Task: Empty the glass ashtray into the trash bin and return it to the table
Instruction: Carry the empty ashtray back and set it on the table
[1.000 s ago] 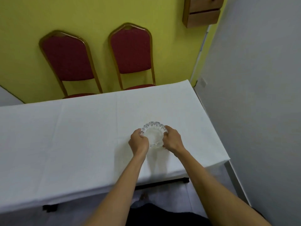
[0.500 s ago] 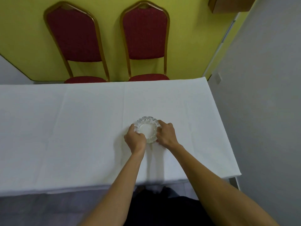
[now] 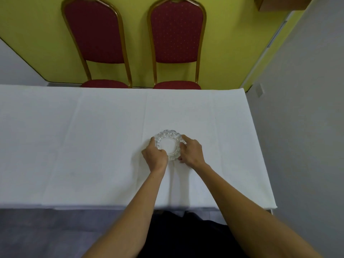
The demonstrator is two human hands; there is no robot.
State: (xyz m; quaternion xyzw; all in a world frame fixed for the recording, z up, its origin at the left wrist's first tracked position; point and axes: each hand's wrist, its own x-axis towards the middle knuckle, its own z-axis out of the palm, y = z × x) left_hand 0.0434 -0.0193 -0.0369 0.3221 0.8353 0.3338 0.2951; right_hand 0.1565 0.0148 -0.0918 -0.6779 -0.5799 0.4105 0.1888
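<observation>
Where glass ashtray [image 3: 169, 144] sits on table [image 3: 74, 136], left hand [image 3: 155, 155], right hand [image 3: 191, 152] grip clamped on rim.

A single head-worn camera looks steeply down over the table's [image 3: 93, 146] near edge, facing two chairs [image 3: 96, 34] beyond.

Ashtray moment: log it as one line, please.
glass ashtray: on white tablecloth | left hand: grip on left rim | right hand: grip on right rim | trash bin: not visible

Two red chairs [image 3: 96, 34] [image 3: 176, 32], one glass ashtray [image 3: 169, 144], one white-covered desk [image 3: 74, 136] and two hands [image 3: 155, 157] [image 3: 191, 152] are counted.
</observation>
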